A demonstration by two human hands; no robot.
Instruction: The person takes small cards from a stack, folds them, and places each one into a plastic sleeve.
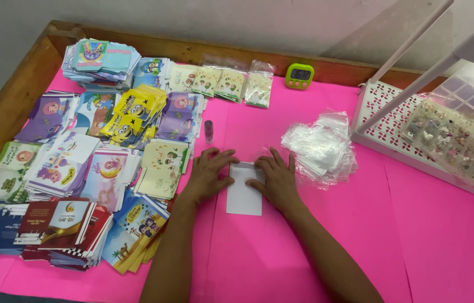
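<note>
A white card (243, 197) lies flat on the pink table cover (416, 247), its top end apparently in a clear sleeve. My left hand (210, 174) rests palm down on the card's upper left edge, fingers spread. My right hand (275, 178) presses flat on its upper right edge. Both hands touch the card at its top; neither lifts it.
Stacks of colourful printed envelopes (80, 168) cover the left side. A pile of clear plastic sleeves (320, 147) lies right of my hands. A small pink bottle (209, 131), a green timer (299, 75), a white basket (385, 123) and a clear compartment box (452, 140) stand further back.
</note>
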